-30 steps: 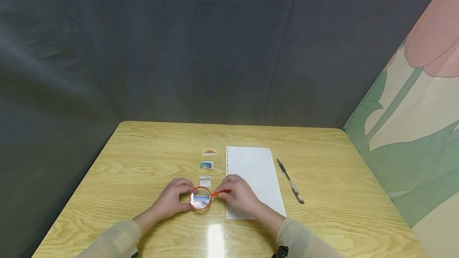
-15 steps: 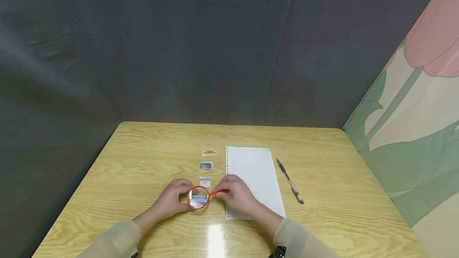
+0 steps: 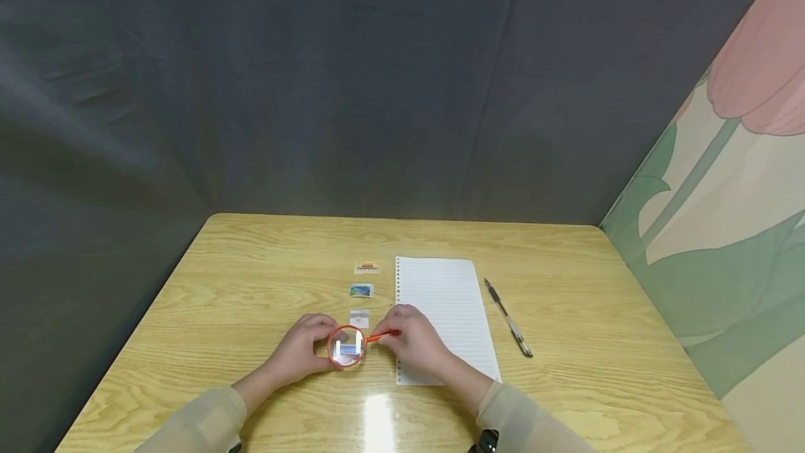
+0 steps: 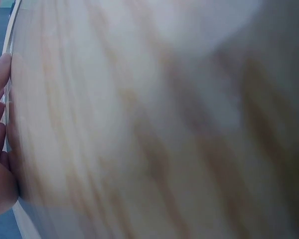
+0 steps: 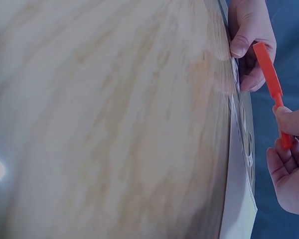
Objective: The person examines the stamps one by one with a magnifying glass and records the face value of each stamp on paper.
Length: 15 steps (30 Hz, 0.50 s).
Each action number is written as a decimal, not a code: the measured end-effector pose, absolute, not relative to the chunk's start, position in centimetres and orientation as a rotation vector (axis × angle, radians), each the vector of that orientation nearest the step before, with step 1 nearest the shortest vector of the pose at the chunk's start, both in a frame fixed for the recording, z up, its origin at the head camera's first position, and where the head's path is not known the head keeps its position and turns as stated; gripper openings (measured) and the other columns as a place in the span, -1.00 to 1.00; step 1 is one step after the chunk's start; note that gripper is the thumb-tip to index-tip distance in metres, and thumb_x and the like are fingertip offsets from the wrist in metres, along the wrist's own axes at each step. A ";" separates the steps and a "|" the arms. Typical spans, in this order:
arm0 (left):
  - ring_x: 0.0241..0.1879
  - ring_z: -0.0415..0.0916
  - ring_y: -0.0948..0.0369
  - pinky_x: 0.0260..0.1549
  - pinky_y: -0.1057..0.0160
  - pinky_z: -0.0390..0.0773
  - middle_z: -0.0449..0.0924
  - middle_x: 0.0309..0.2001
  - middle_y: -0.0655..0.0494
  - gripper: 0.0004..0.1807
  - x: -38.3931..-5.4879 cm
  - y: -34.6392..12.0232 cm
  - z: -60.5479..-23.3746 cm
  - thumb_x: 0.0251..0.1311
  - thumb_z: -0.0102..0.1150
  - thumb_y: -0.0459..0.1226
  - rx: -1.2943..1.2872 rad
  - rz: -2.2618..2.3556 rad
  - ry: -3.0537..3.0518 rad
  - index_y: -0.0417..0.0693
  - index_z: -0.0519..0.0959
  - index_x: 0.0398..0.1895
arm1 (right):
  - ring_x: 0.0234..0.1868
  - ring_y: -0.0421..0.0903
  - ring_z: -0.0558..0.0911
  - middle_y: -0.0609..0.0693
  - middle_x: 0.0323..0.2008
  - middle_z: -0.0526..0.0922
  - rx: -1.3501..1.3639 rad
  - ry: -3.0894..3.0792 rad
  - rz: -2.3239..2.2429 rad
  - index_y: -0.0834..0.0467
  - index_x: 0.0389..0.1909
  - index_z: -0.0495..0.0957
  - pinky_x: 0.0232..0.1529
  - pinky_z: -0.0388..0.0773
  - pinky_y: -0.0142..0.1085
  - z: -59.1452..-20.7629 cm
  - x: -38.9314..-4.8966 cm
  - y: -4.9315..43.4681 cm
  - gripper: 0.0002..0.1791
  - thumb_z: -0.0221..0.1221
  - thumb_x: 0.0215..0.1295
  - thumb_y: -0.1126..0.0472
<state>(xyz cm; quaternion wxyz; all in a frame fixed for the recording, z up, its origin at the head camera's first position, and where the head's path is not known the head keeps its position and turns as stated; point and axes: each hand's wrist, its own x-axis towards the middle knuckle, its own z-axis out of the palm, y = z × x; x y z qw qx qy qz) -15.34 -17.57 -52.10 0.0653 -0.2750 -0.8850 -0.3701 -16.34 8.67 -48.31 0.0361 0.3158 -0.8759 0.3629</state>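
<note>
Two bare hands work at a wood-grained desk (image 3: 270,285), over which a red-rimmed magnifying glass (image 3: 364,342) is held, its round lens between them; the right hand (image 3: 411,339) pinches the red handle between thumb and fingers, and the left hand (image 3: 303,348) has its thumb and fingers curved apart at the left of the lens, though I cannot tell whether they grip anything; through the lens shows a blue-and-white picture card (image 3: 348,350), the nearest of four small cards in a column running away from the person; beyond it come a grey-and-white card (image 3: 359,319), a blue-and-green card (image 3: 361,291) and, farthest, an orange-and-brown card (image 3: 367,268) with a dark red band that may be lettering, any print on the cards being too small to read; just right of the column lies a ruled, hole-punched loose-leaf sheet (image 3: 440,292), holes on its left, partly covered by the right hand and forearm; beside its right edge, a clear-barrelled pen with a black grip (image 3: 508,317) lies slantwise
</note>
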 end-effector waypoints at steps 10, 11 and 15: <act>-0.01 0.47 0.09 0.04 0.00 0.50 0.62 -0.08 0.22 -0.53 -15.4 -17.6 -52.1 -0.27 0.65 -0.28 -0.852 -1.089 -2.671 0.05 0.74 -0.15 | -0.21 -0.23 0.49 -0.20 -0.32 0.59 0.977 -2.715 1.139 0.05 -0.34 0.77 -0.16 0.51 -0.35 -48.5 -16.2 8.5 -0.91 0.38 0.17 0.31; -0.01 0.47 0.09 0.04 0.00 0.50 0.62 -0.08 0.22 -0.53 -15.4 -17.6 -52.1 -0.26 0.65 -0.28 -0.852 -1.094 -2.673 0.05 0.74 -0.15 | -0.22 -0.24 0.49 -0.20 -0.33 0.59 0.977 -2.716 1.137 0.05 -0.34 0.77 -0.17 0.51 -0.35 -48.5 -16.2 8.5 -0.91 0.38 0.17 0.31; -0.01 0.47 0.11 0.05 0.00 0.50 0.61 -0.09 0.23 -0.54 -15.4 -17.4 -52.0 -0.27 0.65 -0.28 -0.842 -1.102 -2.684 0.03 0.74 -0.17 | -0.22 -0.24 0.50 -0.20 -0.33 0.60 0.977 -2.718 1.124 0.05 -0.34 0.77 -0.17 0.51 -0.36 -48.5 -16.2 8.6 -0.91 0.39 0.17 0.31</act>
